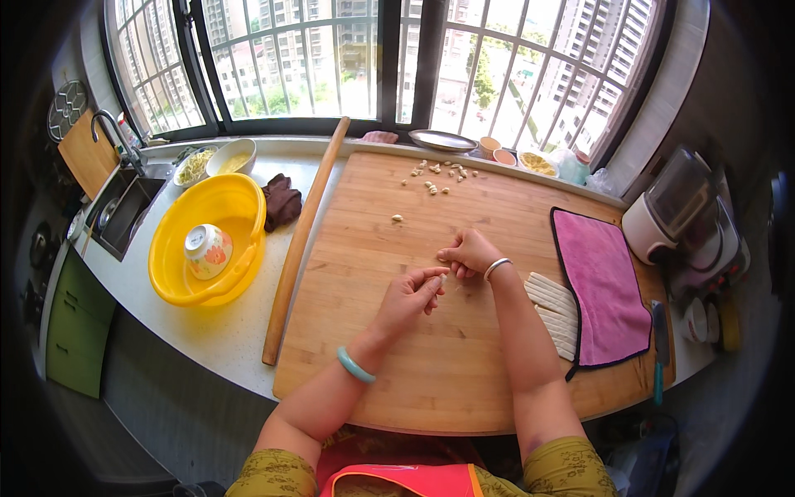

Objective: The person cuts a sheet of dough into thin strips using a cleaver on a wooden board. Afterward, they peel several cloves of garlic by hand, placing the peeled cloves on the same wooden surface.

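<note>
My left hand (415,294), with a green bangle at the wrist, pinches a small pale piece (442,279), perhaps a garlic clove, between thumb and fingertips. My right hand (470,253), wearing a silver bangle, is just above and to the right of it; its thumb and index finger are pinched together, and what lies between them is too small to tell. Both are over a large wooden board (435,385). Farther back lies a single pale clove (397,218), with several more cloves (433,188) scattered near the board's far edge.
Strips of dough (551,298) lie partly under a pink cloth (605,286). A knife (659,348) rests at the board's right edge. On the left are a long rolling pin (304,248) and a yellow basin (164,248) holding an upturned bowl (211,251). A white appliance (646,227) stands at right.
</note>
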`<action>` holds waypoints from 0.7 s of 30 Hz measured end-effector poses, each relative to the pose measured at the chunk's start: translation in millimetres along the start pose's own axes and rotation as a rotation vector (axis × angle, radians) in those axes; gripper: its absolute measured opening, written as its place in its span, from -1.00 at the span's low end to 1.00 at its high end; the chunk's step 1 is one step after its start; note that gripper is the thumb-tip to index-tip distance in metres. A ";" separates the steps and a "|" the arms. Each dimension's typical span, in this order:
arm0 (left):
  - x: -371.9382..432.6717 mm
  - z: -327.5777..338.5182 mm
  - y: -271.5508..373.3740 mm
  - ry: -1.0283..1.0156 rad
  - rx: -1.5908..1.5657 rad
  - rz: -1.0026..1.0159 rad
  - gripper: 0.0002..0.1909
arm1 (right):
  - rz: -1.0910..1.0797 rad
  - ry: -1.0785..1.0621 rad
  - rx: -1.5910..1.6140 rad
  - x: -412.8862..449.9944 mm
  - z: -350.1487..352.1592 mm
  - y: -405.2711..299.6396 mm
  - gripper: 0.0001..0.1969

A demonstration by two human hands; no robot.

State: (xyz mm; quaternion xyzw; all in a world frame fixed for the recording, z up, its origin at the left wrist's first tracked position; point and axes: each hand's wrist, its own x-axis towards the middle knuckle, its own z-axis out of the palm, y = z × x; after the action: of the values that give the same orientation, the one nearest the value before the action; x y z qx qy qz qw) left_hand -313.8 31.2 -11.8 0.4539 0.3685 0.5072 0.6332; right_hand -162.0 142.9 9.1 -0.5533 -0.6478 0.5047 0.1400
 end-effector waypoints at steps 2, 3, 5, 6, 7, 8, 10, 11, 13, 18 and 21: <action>-0.9 2.3 -0.7 0.008 -0.005 0.005 -0.73 | 0.009 0.012 0.015 7.5 -2.1 1.5 -0.76; -0.9 3.5 -0.7 0.011 -0.010 0.017 -0.71 | 0.015 0.030 0.028 11.6 -3.4 2.9 -0.76; -1.0 3.5 -2.4 0.019 0.008 0.015 -0.69 | 0.016 0.042 0.041 17.5 -3.6 5.1 -0.76; -0.6 2.4 -2.3 0.033 0.029 0.018 -0.68 | 0.022 0.078 0.060 20.2 -2.7 3.1 -0.77; 0.8 1.7 -3.2 0.032 0.030 0.023 -0.68 | 0.028 0.114 0.080 22.9 -1.3 2.4 -0.78; 3.4 0.9 -5.1 0.043 0.026 0.024 -0.68 | 0.030 0.155 0.109 27.1 0.6 4.3 -0.80; 6.5 -4.8 -6.9 0.066 0.015 0.037 -0.67 | 0.015 0.207 0.176 29.4 2.5 -1.3 -0.81; 8.5 -8.6 -7.0 0.079 -0.052 0.018 -0.68 | 0.005 0.261 0.251 30.4 2.9 -3.1 -0.83; 11.8 -9.0 -5.9 0.078 -0.128 0.012 -0.70 | -0.257 0.429 0.315 34.9 -3.1 15.1 -0.85; 11.7 -22.0 -4.5 0.143 -0.382 -0.019 -0.75 | -0.396 0.126 0.514 -29.9 28.0 -4.7 -0.79; 9.6 -24.0 -0.7 0.040 -0.452 -0.047 -0.76 | -0.460 -0.121 0.403 -44.1 39.2 -7.8 -0.74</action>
State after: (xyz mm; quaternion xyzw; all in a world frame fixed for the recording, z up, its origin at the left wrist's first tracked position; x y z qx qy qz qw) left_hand -333.7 45.3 -20.1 0.2813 0.2685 0.5709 0.7231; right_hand -180.2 86.4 14.3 -0.3221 -0.6502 0.6100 0.3185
